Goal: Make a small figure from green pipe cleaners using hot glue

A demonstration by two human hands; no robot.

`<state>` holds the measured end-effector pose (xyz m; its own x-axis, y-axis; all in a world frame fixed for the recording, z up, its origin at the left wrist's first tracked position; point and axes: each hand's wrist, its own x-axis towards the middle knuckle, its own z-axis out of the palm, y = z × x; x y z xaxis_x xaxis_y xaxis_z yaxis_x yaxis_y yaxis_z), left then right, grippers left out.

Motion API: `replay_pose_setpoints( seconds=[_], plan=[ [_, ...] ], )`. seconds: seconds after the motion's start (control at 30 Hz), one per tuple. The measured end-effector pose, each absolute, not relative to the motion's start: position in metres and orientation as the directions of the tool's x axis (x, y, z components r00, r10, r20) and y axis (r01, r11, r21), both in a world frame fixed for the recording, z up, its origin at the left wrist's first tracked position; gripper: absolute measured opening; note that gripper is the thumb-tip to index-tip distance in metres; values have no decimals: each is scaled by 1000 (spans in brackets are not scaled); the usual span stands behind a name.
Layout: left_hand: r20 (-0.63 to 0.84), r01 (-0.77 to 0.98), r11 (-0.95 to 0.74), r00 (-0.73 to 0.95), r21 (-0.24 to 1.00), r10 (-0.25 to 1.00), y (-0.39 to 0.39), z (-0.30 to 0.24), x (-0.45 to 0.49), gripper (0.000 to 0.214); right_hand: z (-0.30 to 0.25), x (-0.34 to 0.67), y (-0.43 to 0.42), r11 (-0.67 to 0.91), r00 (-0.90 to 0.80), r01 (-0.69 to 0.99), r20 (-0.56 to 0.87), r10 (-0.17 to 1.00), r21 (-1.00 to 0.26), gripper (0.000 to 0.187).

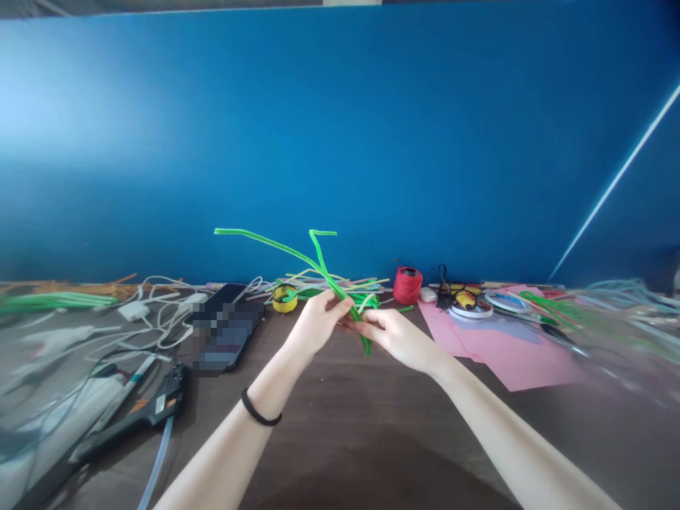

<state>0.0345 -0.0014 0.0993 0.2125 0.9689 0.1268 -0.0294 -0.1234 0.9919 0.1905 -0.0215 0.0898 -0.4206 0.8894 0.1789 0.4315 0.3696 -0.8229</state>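
Pipe cleaners in the fingers, phones left, paper right, panel behind.

One left hand and one right hand, centre; two green stems fork above them. One black wristband, lower centre-left. One yellow roll and one red spool, mid-frame. Two phones, centre-left. Two reels, centre-right; pink sheets, number unclear.
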Motion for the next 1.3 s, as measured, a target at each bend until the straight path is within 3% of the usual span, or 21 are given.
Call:
replay_pose_setpoints(
  seconds=[0.23, 0.5, 0.73, 0.93, 1.03, 1.13, 1.3],
  plan=[
    [135, 2, -140, 236, 990, 962, -1, 95, 36, 13, 82, 189, -22, 428, -441, 508, 201, 875, -747, 26],
    [189, -105, -178, 101, 978, 977, -1, 96, 33, 20, 78, 184, -23, 227, -540, 249, 60, 839, -941, 9],
    [156, -196, -128, 136, 972, 978, 3, 94, 31, 26, 82, 184, -27, 390, -499, 426, 147, 854, -816, 17],
    [121, -272, -58, 221, 960, 968, 4, 91, 32, 27, 81, 186, -25, 405, -515, 452, 139, 846, -795, 17],
    [144, -211, -94, 232, 973, 962, 3, 92, 31, 26, 84, 190, -23, 389, -513, 417, 141, 847, -821, 20],
    [125, -83, -107, 268, 991, 955, 0, 93, 35, 26, 90, 193, -21, 398, -354, 302, 286, 891, -866, 26],
    [5, 180, -109, 497, 977, 868, -14, 83, 55, 27, 98, 195, -20, 392, -171, 62, 377, 910, -918, 39]
  ],
)
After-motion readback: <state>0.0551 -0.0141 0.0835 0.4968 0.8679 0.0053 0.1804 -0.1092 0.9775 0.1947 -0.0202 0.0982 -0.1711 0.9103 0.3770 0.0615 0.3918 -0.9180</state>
